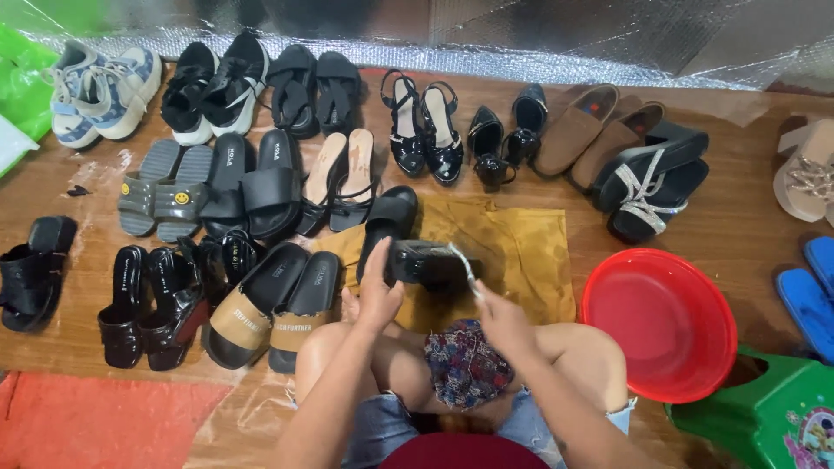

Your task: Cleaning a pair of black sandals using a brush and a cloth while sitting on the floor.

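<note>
My left hand [376, 295] grips a black slide sandal [426, 263], holding it up on its side over a mustard-yellow cloth [521, 252]. My right hand [497, 313] is at the sandal's right end and holds a small pale brush-like thing [465, 260] against it; what it is stays unclear. The matching black slide [388, 219] lies on the cloth just beyond. A patterned rag [465, 365] rests on my lap between my knees.
Rows of shoes cover the wooden floor: sneakers [100, 87], black sandals [304, 87], heels [426, 130], brown loafers [591, 130], and slides [252, 313] at my left. A red plastic basin [660, 321] and green stool [773, 417] sit right. Blue slippers [812, 295] lie far right.
</note>
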